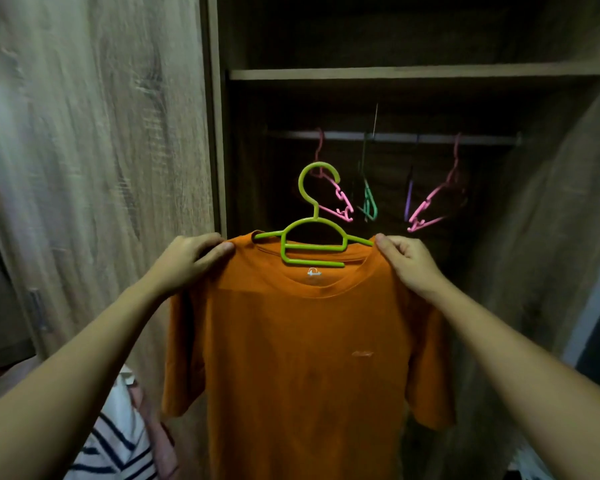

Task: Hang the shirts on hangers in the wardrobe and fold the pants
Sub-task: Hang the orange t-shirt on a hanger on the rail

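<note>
We pinch the orange shirt at both shoulders, left hand and right hand with fingers curled. Between our fingertips rises the green hanger, its arm ends hidden under cloth. Beyond, the wardrobe rail is dim, its hangers blurred.

Home bedroom (wooden wardrobe, hanger rail).

An orange T-shirt sits on a lime-green plastic hanger. The left hand pinches its shoulder at 9 o'clock of the hanger, and the right hand at 3 o'clock. At 12 o'clock, a wardrobe rail carries pink hangers. Striped cloth lies at 7 o'clock.
</note>
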